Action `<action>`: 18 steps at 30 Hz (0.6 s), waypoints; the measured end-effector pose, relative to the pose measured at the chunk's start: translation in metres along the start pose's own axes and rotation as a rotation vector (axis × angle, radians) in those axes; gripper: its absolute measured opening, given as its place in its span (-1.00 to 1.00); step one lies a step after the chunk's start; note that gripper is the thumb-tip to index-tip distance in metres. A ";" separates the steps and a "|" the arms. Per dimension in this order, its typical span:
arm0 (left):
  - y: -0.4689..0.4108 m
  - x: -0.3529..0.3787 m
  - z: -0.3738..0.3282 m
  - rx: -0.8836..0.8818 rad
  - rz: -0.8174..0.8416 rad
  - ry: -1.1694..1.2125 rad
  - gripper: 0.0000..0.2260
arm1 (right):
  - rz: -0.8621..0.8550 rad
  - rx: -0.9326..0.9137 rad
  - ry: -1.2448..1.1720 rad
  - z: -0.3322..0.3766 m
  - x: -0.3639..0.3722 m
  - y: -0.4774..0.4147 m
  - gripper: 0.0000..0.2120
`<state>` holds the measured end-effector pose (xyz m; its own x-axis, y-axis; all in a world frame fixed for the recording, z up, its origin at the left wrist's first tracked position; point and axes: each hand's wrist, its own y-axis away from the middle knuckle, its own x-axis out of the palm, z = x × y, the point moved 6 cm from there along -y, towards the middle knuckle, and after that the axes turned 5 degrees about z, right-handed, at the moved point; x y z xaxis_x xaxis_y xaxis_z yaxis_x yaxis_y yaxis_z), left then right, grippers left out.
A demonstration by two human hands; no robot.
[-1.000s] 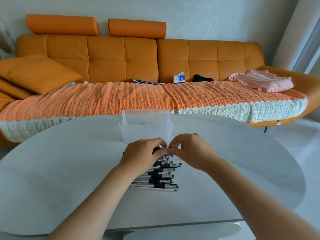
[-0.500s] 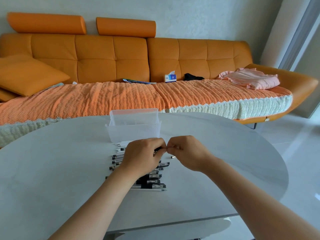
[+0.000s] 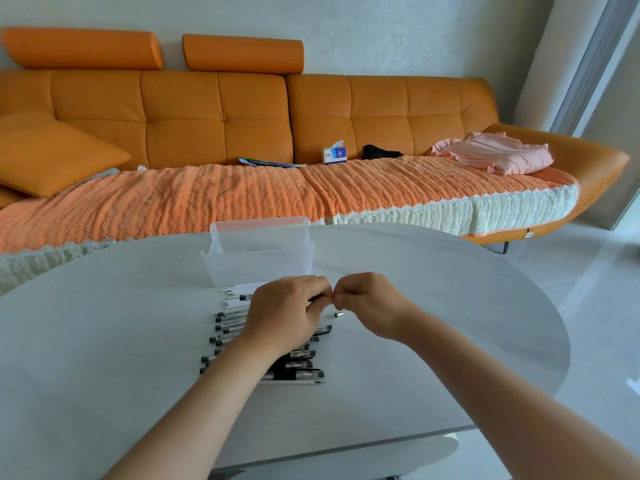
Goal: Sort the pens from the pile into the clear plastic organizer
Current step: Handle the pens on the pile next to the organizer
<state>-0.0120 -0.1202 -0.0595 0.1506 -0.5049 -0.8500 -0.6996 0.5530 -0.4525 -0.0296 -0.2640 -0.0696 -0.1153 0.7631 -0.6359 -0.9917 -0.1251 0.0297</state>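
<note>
Pens (image 3: 228, 329) lay in loose parallel rows on the tabletop (image 3: 104, 341), just in front of the clear plastic organizer (image 3: 259, 252), which looked to hold none yet. Your left hand (image 3: 284, 317) and right hand (image 3: 372, 306) met above the far end of that pile. The fingers (image 3: 311, 287) of both were curled, tips together, pinching one dark pen (image 3: 316, 298) of which only a sliver showed between them. A small metal-tipped piece (image 3: 338, 314) lay loose on the tabletop just beside your right hand; whether it belonged to that pen could not be told.

To my eye you were readying a single pen for the organizer. You would have done well to hold it by the barrel rather than the slick tip. Round barrels roll at a nudge, so it wanted lifting clear of its neighbours before you swung it, then lowering upright into one compartment. The organizer was thin-walled, ribbed and probably light, so a steadying hand would likely have kept it from sliding on the smooth, matt grey tabletop. The pens were slim cylinders with pale barrels and black grips and caps, in what looked like hard, glossy plastic.
</note>
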 end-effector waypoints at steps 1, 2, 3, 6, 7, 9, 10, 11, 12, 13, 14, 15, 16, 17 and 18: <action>0.000 -0.001 -0.002 0.042 -0.030 -0.029 -0.95 | 0.012 0.021 -0.082 -0.002 0.001 -0.001 -0.71; 0.000 -0.002 -0.004 0.073 -0.048 -0.053 -0.95 | 0.024 0.045 -0.155 -0.005 0.002 -0.003 -0.70; -0.001 -0.001 -0.005 0.092 -0.054 -0.073 -0.94 | 0.034 0.068 -0.216 -0.007 0.004 -0.003 -0.69; -0.001 -0.001 0.003 0.037 -0.033 -0.051 -0.93 | 0.017 0.103 -0.132 -0.011 0.002 -0.004 -0.72; -0.001 -0.001 0.008 -0.001 -0.016 -0.028 -0.93 | 0.000 0.095 0.040 -0.012 -0.001 -0.003 -0.75; 0.000 0.000 0.016 -0.047 0.031 0.001 -0.92 | -0.014 0.090 0.366 -0.014 -0.003 0.000 -0.85; 0.000 0.001 0.019 -0.059 0.060 0.013 -0.92 | -0.014 0.095 0.447 -0.015 -0.004 0.002 -0.89; 0.001 0.003 0.021 -0.068 0.084 0.025 -0.92 | -0.009 0.098 0.482 -0.016 -0.004 0.003 -0.93; 0.001 0.004 0.022 -0.072 0.102 0.033 -0.91 | -0.002 0.105 0.499 -0.019 -0.004 0.003 -0.94; 0.001 0.006 0.023 -0.074 0.118 0.038 -0.91 | 0.008 0.109 0.504 -0.021 -0.004 0.003 -0.95; 0.002 0.008 0.024 -0.077 0.130 0.044 -0.90 | 0.018 0.115 0.493 -0.023 -0.004 0.002 -0.95; 0.002 0.009 0.025 -0.079 0.139 0.052 -0.89 | 0.031 0.117 0.472 -0.025 -0.004 0.000 -0.94; 0.002 0.011 0.026 -0.078 0.144 0.064 -0.88 | 0.046 0.117 0.451 -0.027 -0.005 -0.001 -0.93; 0.002 0.011 0.027 -0.079 0.149 0.072 -0.88 | 0.062 0.115 0.433 -0.028 -0.005 -0.002 -0.92; 0.002 0.012 0.028 -0.081 0.154 0.076 -0.87 | 0.073 0.112 0.417 -0.029 -0.005 -0.002 -0.91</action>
<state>0.0075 -0.1062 -0.0781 -0.0133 -0.4684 -0.8834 -0.7647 0.5740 -0.2928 -0.0254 -0.2863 -0.0887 -0.1749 0.4310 -0.8853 -0.9846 -0.0823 0.1544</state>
